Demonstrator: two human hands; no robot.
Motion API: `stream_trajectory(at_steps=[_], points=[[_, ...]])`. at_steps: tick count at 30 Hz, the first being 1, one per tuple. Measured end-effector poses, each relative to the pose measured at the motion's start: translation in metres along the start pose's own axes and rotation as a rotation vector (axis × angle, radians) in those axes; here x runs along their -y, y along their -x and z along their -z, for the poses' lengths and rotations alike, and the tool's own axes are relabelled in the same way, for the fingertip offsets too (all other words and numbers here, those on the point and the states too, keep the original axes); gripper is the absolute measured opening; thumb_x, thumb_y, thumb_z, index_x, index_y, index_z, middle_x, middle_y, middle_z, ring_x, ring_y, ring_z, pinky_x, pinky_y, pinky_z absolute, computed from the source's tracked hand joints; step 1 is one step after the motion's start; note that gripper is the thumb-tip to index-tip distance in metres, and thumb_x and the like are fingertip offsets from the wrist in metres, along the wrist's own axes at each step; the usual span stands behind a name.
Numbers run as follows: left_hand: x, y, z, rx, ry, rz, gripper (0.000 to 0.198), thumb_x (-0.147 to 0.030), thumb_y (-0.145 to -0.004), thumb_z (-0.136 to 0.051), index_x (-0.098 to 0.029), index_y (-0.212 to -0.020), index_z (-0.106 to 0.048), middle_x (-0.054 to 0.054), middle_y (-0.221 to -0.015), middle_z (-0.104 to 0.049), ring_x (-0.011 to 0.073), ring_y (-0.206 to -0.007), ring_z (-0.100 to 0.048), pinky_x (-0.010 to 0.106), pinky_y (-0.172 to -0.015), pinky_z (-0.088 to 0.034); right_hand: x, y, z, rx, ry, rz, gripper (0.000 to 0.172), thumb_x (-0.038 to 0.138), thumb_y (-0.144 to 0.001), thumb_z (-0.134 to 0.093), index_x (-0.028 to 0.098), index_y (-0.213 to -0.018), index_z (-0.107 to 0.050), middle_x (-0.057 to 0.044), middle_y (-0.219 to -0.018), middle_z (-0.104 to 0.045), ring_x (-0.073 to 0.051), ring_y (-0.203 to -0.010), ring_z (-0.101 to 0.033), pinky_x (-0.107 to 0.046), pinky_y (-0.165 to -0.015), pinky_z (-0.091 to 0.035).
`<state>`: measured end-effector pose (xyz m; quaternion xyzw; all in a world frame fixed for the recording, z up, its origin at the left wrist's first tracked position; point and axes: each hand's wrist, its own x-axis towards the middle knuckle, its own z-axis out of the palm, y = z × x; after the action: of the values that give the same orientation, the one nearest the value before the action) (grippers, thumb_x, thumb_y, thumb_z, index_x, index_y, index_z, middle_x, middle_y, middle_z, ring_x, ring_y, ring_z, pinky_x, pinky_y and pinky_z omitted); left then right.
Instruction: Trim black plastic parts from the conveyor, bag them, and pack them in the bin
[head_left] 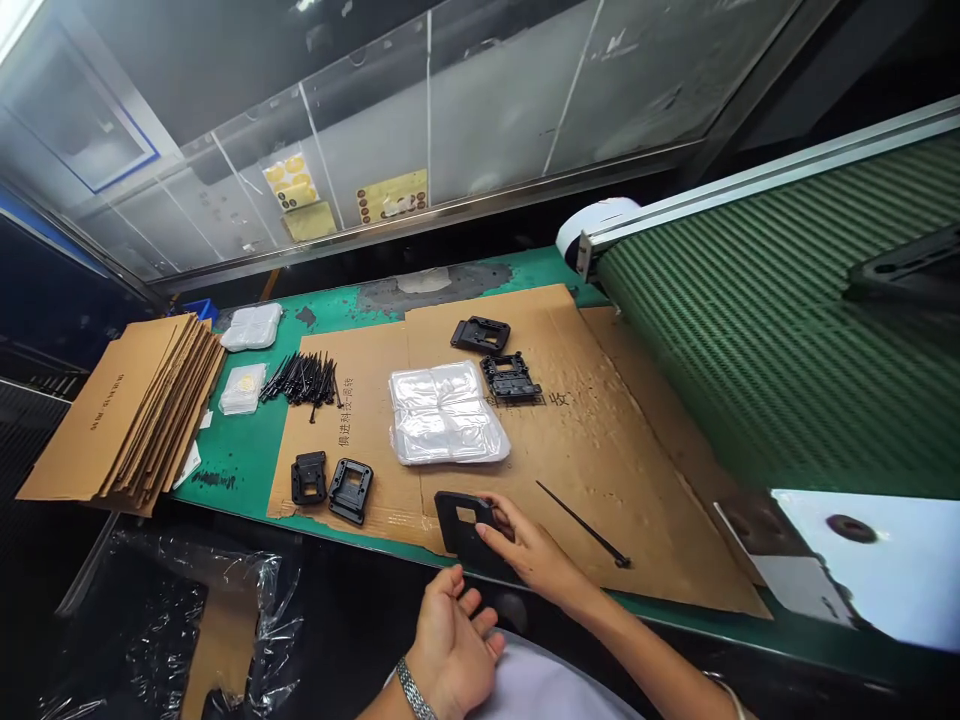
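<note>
My right hand (pixel 521 545) grips a black plastic plate with a square cut-out (pixel 459 528) by its right edge, holding it tilted up over the cardboard near the front edge of the bench. My left hand (pixel 454 640), with a metal wristband, is below it, palm up and fingers loosely bent and apart, holding nothing. A single black cable tie (pixel 581 522) lies to the right. Beyond my hands is a stack of clear plastic bags (pixel 442 415). Two black plastic parts (pixel 351 490) lie at the left front, and two more (pixel 510 378) lie behind the bags.
A cardboard sheet (pixel 600 440) covers much of the green bench. A pile of black cable ties (pixel 304 382), small bag stacks (pixel 251 327) and folded cartons (pixel 112 420) stand to the left. A green ribbed conveyor belt (pixel 750 300) rises on the right.
</note>
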<state>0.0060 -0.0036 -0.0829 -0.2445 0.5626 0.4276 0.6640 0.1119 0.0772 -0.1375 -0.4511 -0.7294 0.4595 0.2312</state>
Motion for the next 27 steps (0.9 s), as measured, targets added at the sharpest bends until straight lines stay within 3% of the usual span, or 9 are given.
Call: stream_trajectory(at_steps=[2, 5, 8, 11, 16, 20, 27], points=[[-0.006, -0.009, 0.008, -0.072, -0.001, -0.080, 0.017, -0.028, -0.074, -0.047, -0.016, -0.086, -0.052, 0.007, -0.106, -0.049, 0.0178, -0.088, -0.049, 0.028, -0.073, -0.035, -0.021, -0.015, 0.001, 0.014, 0.146, -0.018, 0.031, 0.026, -0.084, -0.037, 0.013, -0.109, -0.047, -0.009, -0.091, -0.067, -0.017, -0.083, -0.064, -0.028, -0.070, -0.052], [-0.018, -0.023, 0.017, -0.109, 0.046, -0.214, 0.015, -0.024, -0.073, -0.047, -0.017, -0.087, -0.050, 0.005, -0.100, -0.049, 0.0153, -0.082, -0.049, 0.027, -0.072, -0.035, -0.035, -0.028, 0.000, -0.065, 0.338, -0.057, 0.029, 0.019, -0.083, -0.035, 0.010, -0.105, -0.052, -0.014, -0.091, -0.066, -0.023, -0.084, -0.062, -0.034, -0.070, -0.050], [-0.028, -0.038, 0.018, -0.066, 0.016, -0.305, 0.021, -0.019, -0.070, -0.049, -0.017, -0.092, -0.049, 0.004, -0.089, -0.051, 0.0129, -0.072, -0.050, 0.026, -0.069, -0.035, -0.028, -0.032, -0.002, -0.171, 0.460, -0.078, 0.031, 0.014, -0.083, -0.032, 0.005, -0.103, -0.053, -0.022, -0.095, -0.060, -0.030, -0.090, -0.057, -0.043, -0.073, -0.045], [-0.034, -0.051, 0.012, 0.012, -0.083, -0.341, 0.025, -0.014, -0.065, -0.054, -0.014, -0.090, -0.051, 0.003, -0.078, -0.054, 0.0110, -0.063, -0.049, 0.025, -0.065, -0.034, -0.011, -0.042, -0.003, -0.201, 0.546, -0.041, 0.028, 0.018, -0.085, -0.033, 0.006, -0.096, -0.057, -0.021, -0.092, -0.057, -0.031, -0.088, -0.052, -0.045, -0.073, -0.041], [-0.040, -0.067, 0.001, 0.029, -0.191, -0.468, 0.032, -0.007, -0.059, -0.056, -0.011, -0.091, -0.055, 0.004, -0.084, -0.056, 0.0099, -0.067, -0.049, 0.022, -0.065, -0.035, 0.009, -0.096, -0.013, -0.072, 0.538, 0.135, 0.023, 0.020, -0.087, -0.038, 0.014, -0.093, -0.060, -0.011, -0.089, -0.060, -0.022, -0.088, -0.050, -0.033, -0.078, -0.039], [-0.050, -0.075, 0.001, -0.002, -0.281, -0.539, 0.031, -0.005, -0.063, -0.049, -0.011, -0.093, -0.054, 0.006, -0.089, -0.055, 0.0096, -0.070, -0.051, 0.020, -0.062, -0.037, 0.008, -0.138, -0.021, -0.010, 0.517, 0.126, 0.011, 0.017, -0.078, -0.051, 0.014, -0.079, -0.061, -0.011, -0.083, -0.061, -0.024, -0.084, -0.050, -0.034, -0.073, -0.037], [-0.084, -0.080, -0.003, 0.017, -0.532, -0.753, 0.027, -0.013, -0.070, -0.042, -0.010, -0.094, -0.053, 0.011, -0.091, -0.058, 0.0130, -0.072, -0.056, 0.023, -0.062, -0.041, -0.003, -0.154, -0.014, 0.066, 0.303, 0.045, 0.015, 0.018, -0.074, -0.045, 0.017, -0.067, -0.059, -0.006, -0.071, -0.059, -0.020, -0.074, -0.050, -0.030, -0.069, -0.034]])
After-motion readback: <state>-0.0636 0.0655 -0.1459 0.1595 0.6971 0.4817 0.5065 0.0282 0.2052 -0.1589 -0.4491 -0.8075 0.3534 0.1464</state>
